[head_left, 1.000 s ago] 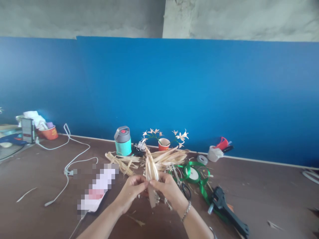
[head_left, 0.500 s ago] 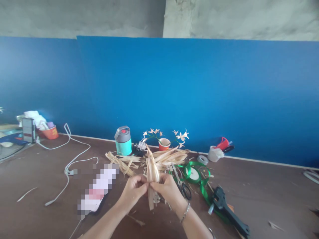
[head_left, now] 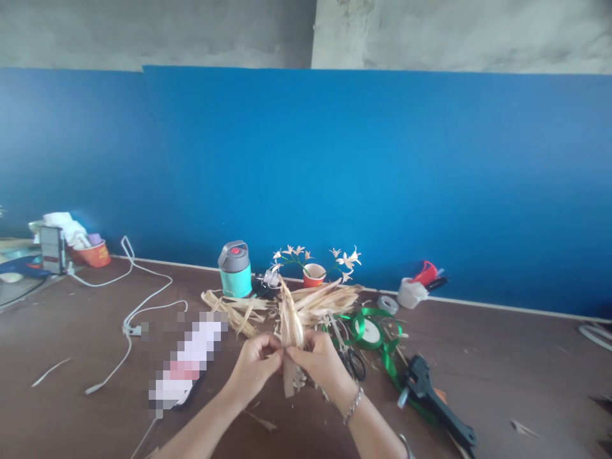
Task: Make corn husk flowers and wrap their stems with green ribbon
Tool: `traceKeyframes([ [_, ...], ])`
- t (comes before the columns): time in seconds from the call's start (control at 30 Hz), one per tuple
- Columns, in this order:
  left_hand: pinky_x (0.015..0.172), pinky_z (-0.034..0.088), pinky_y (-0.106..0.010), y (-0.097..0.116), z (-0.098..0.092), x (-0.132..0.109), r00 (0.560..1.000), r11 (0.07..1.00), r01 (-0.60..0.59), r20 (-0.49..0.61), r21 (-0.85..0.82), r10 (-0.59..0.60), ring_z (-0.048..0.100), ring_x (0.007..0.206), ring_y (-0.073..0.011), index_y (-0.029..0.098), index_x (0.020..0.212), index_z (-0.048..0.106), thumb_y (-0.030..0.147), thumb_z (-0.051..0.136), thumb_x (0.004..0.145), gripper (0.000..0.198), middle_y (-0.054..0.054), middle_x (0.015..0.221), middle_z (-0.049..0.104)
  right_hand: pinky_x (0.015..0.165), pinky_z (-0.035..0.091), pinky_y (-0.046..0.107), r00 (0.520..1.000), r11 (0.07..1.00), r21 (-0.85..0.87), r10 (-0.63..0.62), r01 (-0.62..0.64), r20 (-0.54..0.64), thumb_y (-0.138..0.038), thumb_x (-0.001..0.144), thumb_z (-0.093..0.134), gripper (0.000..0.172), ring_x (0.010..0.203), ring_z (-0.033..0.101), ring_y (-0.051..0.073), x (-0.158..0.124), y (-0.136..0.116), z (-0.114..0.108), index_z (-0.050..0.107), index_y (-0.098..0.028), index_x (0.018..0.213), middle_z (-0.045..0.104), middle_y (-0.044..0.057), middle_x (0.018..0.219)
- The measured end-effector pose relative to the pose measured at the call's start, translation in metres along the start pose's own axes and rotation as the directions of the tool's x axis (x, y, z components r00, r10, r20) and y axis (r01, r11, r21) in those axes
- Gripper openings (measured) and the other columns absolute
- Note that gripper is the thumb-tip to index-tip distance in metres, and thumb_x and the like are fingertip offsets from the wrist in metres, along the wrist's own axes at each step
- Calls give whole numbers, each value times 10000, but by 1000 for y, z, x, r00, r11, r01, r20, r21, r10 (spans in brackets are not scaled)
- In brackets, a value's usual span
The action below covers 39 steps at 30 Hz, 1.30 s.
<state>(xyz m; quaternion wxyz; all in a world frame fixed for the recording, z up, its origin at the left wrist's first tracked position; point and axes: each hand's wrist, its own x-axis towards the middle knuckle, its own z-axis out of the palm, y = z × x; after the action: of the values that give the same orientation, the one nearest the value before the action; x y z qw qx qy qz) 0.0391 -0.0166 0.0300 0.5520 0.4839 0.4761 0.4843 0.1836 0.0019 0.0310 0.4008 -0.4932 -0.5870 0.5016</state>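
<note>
Between my two hands a pale, dried corn husk (head_left: 291, 322) stands upright, its pointed tip up and a flat strip hanging below. My left hand (head_left: 258, 360) pinches its lower part between thumb and fingers. From the other side my right hand (head_left: 324, 360) grips the same husk, the thumbs almost meeting in front. More dry husks (head_left: 329, 303) lie spread behind it, with another bunch (head_left: 232, 312) to the left. Black-handled scissors (head_left: 352, 362) rest just right of my right hand, beside a spool of green ribbon (head_left: 368, 331).
A black glue gun (head_left: 437, 401) lies at the right. Behind stand a turquoise flask (head_left: 236, 274), a paper cup (head_left: 314, 275) with husk-like flowers (head_left: 348, 258), a tape roll (head_left: 387, 305) and a white container (head_left: 411, 294). At left are a white cable (head_left: 128, 319) and a blurred-out object (head_left: 189, 363).
Both hands keep their grip on the husk almost unmoved. The whole view has shifted very slightly.
</note>
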Motion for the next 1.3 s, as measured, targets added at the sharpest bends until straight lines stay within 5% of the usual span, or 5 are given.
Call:
traceKeyframes([
  [0.23,475,401,-208,-4,-11,8,975,988,-30,-213,153,62,535,454,-125,160,527,572,167,617,608,93,27,448,568,412,222,207,999,983,175,54,-52,-7,-288,597,665,183,431,290,57,-6,-19,-3,565,-135,603,419,-55,469],
  [0.43,484,415,-190,3,-31,17,933,970,-125,-357,-209,44,561,512,-112,141,657,604,313,688,645,192,14,544,616,449,261,215,978,956,292,23,39,-207,-344,625,686,240,476,327,74,-3,-29,-28,548,-148,642,437,-43,524],
  [0.73,356,250,-129,6,-21,12,991,907,-4,-121,-421,-52,402,406,-20,137,598,527,298,760,613,284,-8,608,642,453,252,228,999,919,-394,-6,-11,-42,-246,656,588,213,482,348,94,6,-4,-24,458,-172,505,387,-45,471],
  [1.0,380,248,-138,1,-13,8,990,901,71,-81,-428,-116,343,391,-22,157,576,476,303,799,568,354,76,453,456,752,436,297,887,856,-416,-415,306,-201,-178,693,568,274,860,556,200,28,-21,-3,623,-178,962,615,84,986],
  [1.3,559,434,-223,1,-9,5,994,896,102,71,-431,-79,527,536,-94,144,662,584,359,773,613,290,32,589,549,462,344,207,982,998,17,57,-61,179,-415,750,563,345,477,474,96,-2,-17,13,697,-123,625,586,8,520],
])
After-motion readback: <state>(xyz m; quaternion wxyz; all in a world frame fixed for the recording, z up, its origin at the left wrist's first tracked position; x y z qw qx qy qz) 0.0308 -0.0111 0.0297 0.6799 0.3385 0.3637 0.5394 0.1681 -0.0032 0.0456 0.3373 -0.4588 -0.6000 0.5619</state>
